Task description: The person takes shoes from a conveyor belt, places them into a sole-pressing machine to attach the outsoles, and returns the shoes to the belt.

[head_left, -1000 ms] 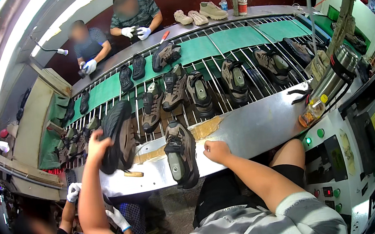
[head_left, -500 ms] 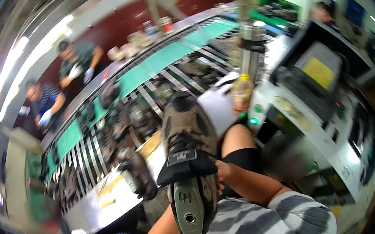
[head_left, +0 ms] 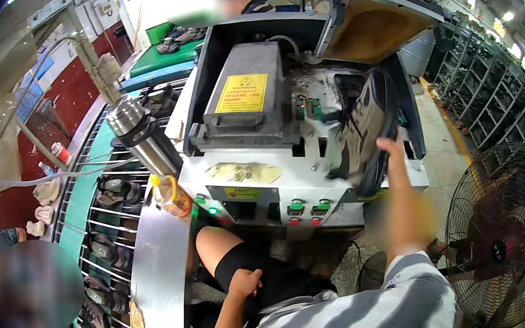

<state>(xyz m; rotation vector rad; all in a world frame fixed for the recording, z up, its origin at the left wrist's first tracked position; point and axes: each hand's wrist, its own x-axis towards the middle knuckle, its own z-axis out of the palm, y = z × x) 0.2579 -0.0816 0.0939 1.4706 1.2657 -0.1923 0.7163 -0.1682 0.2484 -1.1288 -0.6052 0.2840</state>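
My right hand point(head_left: 393, 151) grips a brown and black shoe point(head_left: 368, 126) and holds it tilted, sole toward the right, over the right side of a grey machine point(head_left: 302, 169). Part of the shoe is smeared by motion. Behind it, a dark shoe-shaped piece point(head_left: 348, 84) sits inside the machine, partly hidden. The machine's lid point(head_left: 370, 26) stands raised. Over my lap, my left hand point(head_left: 245, 283) is closed, with nothing showing in it, beside the black shorts point(head_left: 269, 274).
Left of me runs a roller conveyor point(head_left: 95, 217) bearing several shoes, with a metal ledge point(head_left: 157, 268) alongside. A yellow-capped bottle point(head_left: 171, 195) and a steel flask point(head_left: 144, 136) stand by the machine. To the right are a large fan point(head_left: 503, 233) and metal racks point(head_left: 495, 83).
My view has swung right from the conveyor to the machine. The shoe has moved from before my chest to over the machine, in my right hand. My left hand now shows apart from it.
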